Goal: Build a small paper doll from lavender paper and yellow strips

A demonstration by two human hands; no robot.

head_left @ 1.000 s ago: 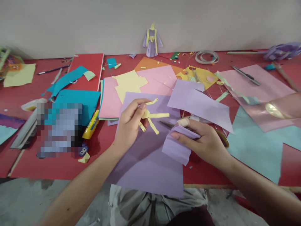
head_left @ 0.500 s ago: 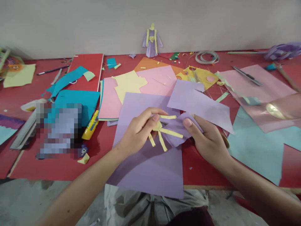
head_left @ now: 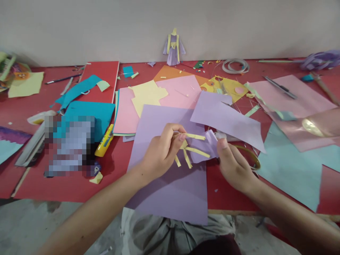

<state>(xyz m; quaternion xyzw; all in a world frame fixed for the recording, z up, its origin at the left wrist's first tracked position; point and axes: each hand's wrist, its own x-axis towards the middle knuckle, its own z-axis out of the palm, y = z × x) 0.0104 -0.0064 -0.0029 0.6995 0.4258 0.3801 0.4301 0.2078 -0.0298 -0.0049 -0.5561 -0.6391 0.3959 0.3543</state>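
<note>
My left hand pinches a small paper figure with thin yellow strips sticking out like limbs. A small piece of purple paper lies against these strips, and its right edge is between the thumb and fingers of my right hand. Both hands are above a large purple paper sheet, whose front edge hangs over my lap. How the purple piece joins the figure is hidden by my left fingers. Against the wall stands a purple and yellow paper doll.
A loose purple sheet lies beyond my right hand, with a brown tape roll partly beneath its edge. Left are a yellow glue stick and teal paper. A utility knife rests on pink paper.
My right hand has shifted slightly right and down, drawing the purple piece outward. My left hand and the figure have moved slightly right. The whole view has drifted a little.
</note>
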